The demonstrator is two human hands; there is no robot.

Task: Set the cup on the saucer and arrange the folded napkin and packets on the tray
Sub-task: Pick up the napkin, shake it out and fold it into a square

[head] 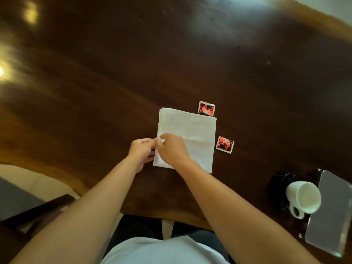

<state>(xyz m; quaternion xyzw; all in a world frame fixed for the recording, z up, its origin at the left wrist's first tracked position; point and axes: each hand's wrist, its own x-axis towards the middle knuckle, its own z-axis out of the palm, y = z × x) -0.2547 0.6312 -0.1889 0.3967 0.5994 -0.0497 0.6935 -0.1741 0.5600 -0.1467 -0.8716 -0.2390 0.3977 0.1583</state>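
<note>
A white folded napkin (192,130) lies flat on the dark wooden table (133,73). My left hand (142,152) and my right hand (172,149) both pinch its near left edge. One red packet (206,109) sits at the napkin's far right corner, partly tucked under it. A second red packet (225,144) lies just right of the napkin. At the right, a white cup (302,197) stands on a black saucer (283,182). The grey tray (331,216) lies beside them at the table's right edge.
A dark wooden chair (38,210) stands at the lower left beside the table's curved near edge. Bright lamp reflections show on the tabletop at the far left.
</note>
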